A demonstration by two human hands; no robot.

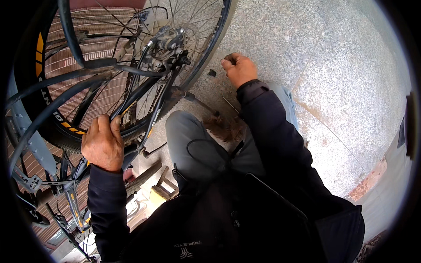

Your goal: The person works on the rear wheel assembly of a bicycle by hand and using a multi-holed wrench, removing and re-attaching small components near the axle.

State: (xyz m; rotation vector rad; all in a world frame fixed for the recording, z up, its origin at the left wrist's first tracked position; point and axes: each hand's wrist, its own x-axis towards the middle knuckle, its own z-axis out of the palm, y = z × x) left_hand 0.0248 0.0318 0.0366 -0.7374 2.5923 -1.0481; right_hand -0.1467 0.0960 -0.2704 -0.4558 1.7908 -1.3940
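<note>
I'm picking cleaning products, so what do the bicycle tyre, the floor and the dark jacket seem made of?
Tyre: likely rubber, dull black, by its knobbly tread. Floor: perhaps granite or terrazzo, pale and speckled, with joint lines. Jacket: matte fabric, by its soft creases; fibre unclear.

The lower edge of the wheel (66, 124) is partly covered by the left hand (103, 143); farther forward, the hub (170, 42) is enclosed by the rim. Rightward, the right hand (241, 70) is held above the floor (280, 39) (a small piece (212, 72) is seen between it and the wheel).

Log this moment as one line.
left hand: at bicycle wheel | right hand: fingers curled, contents unclear | nearby: small black piece on floor
</note>
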